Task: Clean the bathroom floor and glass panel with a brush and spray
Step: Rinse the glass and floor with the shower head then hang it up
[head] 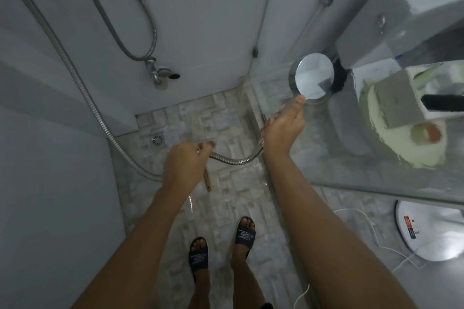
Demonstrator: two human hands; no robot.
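On the pale mosaic-tile floor (233, 208), nearer than the square metal floor drain (157, 140), stand dark blue slippers (198, 256). Just right of the drain, the left hand (183, 163) curls its fingers round a thin wooden brush handle (208, 183); the flexible steel hose (233, 160) emerges from that fist. Further right of the drain, the right hand (281, 130) grips the handle of the round chrome shower head (313, 78), beside the glass panel (326, 165).

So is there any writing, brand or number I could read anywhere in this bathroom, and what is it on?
"S": one stylised letter on the strap of each dark sandal, as far as it can be made out.
Red and black label on the white appliance: there is print, but it is too small and blurred to read.
No other text shows.
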